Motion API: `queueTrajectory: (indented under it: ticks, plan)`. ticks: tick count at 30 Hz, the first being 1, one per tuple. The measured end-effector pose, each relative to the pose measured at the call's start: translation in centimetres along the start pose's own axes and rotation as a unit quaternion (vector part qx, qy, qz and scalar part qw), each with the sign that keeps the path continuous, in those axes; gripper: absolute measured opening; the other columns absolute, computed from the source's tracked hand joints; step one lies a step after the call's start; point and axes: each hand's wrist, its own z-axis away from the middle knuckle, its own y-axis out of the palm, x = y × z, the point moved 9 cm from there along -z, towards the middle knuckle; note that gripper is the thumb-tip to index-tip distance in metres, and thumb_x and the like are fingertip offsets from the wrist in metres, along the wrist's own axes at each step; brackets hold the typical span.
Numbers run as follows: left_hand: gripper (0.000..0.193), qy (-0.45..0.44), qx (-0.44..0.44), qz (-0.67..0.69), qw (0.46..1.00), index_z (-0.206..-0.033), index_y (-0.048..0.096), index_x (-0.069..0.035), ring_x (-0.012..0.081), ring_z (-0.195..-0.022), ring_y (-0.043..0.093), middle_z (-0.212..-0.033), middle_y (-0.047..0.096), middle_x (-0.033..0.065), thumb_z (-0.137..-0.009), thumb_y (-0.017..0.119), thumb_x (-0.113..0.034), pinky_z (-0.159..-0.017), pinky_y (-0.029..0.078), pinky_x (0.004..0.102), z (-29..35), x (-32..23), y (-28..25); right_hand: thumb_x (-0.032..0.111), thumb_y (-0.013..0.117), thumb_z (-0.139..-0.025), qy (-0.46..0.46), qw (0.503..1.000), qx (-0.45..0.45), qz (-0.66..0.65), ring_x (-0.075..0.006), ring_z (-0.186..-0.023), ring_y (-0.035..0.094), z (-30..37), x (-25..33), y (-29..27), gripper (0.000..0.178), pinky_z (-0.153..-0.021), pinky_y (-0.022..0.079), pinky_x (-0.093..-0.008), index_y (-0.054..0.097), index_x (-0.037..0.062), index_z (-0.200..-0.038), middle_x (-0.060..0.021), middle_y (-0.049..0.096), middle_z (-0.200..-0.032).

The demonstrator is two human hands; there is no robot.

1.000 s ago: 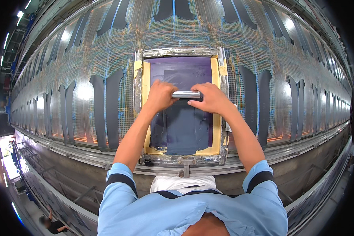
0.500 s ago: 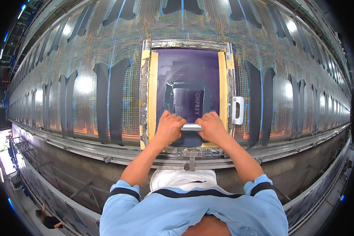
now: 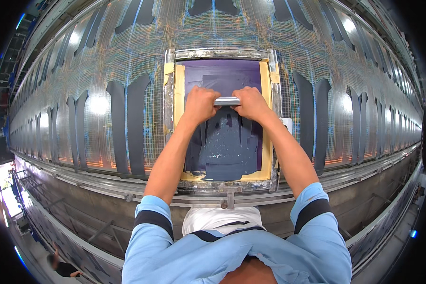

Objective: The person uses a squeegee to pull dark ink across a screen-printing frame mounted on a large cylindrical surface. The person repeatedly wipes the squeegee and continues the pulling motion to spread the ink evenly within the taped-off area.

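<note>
Both my hands grip a squeegee (image 3: 227,101) with a metallic bar, held crosswise inside a screen printing frame (image 3: 217,54). My left hand (image 3: 202,104) is wrapped round its left end. Round the right end, my right hand (image 3: 250,102) is closed. The squeegee stands in the upper half of the purple screen mesh (image 3: 194,69); its lower edge is hidden by my hands and the bar. Dark grey ink (image 3: 227,146) covers much of the mesh on the near side, glossy with small bubbles. Yellowish tape (image 3: 266,85) lines the frame's inner sides.
A long printing table (image 3: 97,137) stretches to both sides, with dark fabric pieces (image 3: 137,123) lying in rows on it. Metal rails (image 3: 113,189) run along its near edge. A white handle plate (image 3: 287,125) sits right of the frame. Another person (image 3: 64,268) is at the lower left.
My hands have pushed the squeegee from the near end of the screen to its upper half. A wide grey ink layer now shows behind it, where the purple patch was.
</note>
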Motion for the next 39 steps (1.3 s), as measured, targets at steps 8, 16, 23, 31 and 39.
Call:
queueTrajectory:
  ticks: [8, 16, 23, 31, 39]
  plan:
    - [0.024, -0.001, -0.003, -0.002, 1.000, -0.082, 0.072, -0.014, 0.0261, -0.079, 0.064, -0.082, 0.069, 0.0025, -0.061, 0.079, -0.005, -0.077, 0.044, 0.0399, 14.3, -9.1, 1.0, 0.017, 0.082, -0.073, -0.023, 0.999, 0.032, -0.010, -0.0330, -0.097, 0.066, 15.6, 7.7, 3.4, 0.029, -0.091, 0.048, -0.0457, 0.071, 0.0102, -0.100, -0.0119, 0.070, -0.093]
    - [0.033, -0.028, 0.004, -0.016, 0.999, -0.093, 0.073, -0.014, 0.0229, -0.090, 0.062, -0.094, 0.070, -0.0007, -0.062, 0.080, -0.006, -0.081, 0.043, 0.0381, 15.9, -9.9, 0.5, 0.040, 0.073, -0.093, 0.311, 0.906, -0.286, -0.002, -0.0379, -0.112, 0.064, 17.6, -6.1, -7.0, 0.038, -0.097, 0.049, -0.0458, 0.072, 0.0055, -0.109, -0.0195, 0.072, -0.114]
    - [0.038, -0.026, 0.000, -0.011, 1.000, -0.098, 0.072, -0.014, 0.0227, -0.093, 0.062, -0.098, 0.070, -0.0008, -0.061, 0.079, -0.006, -0.084, 0.044, 0.0391, 16.9, -9.3, 1.0, 0.032, 0.070, -0.097, 0.322, 0.893, -0.296, -0.105, -0.0310, -0.085, 0.071, 18.9, -10.8, -5.1, 0.029, -0.078, 0.053, -0.0409, 0.071, 0.0036, -0.101, -0.0172, 0.073, -0.092]
    - [0.033, -0.048, -0.031, -0.016, 0.998, -0.092, 0.070, -0.014, 0.0233, -0.096, 0.062, -0.095, 0.068, 0.0001, -0.061, 0.079, -0.009, -0.084, 0.044, 0.0406, 21.0, -1.7, -5.2, 0.028, 0.067, -0.099, 0.267, 0.878, -0.358, -0.170, -0.0231, -0.079, 0.063, 13.4, -3.7, -0.2, 0.025, -0.076, 0.050, -0.0380, 0.066, 0.0042, -0.094, -0.0114, 0.069, -0.086]
    - [0.025, -0.041, -0.030, -0.031, 0.998, -0.089, 0.074, -0.014, 0.0223, -0.086, 0.065, -0.090, 0.073, -0.0009, -0.065, 0.078, -0.006, -0.078, 0.043, 0.0383, 32.0, 14.6, -15.7, 0.028, 0.069, -0.097, 0.286, 0.870, -0.327, -0.235, -0.0230, -0.063, 0.056, 1.8, 15.2, 10.4, 0.024, -0.063, 0.045, -0.0395, 0.064, 0.0037, -0.096, -0.0139, 0.063, -0.074]
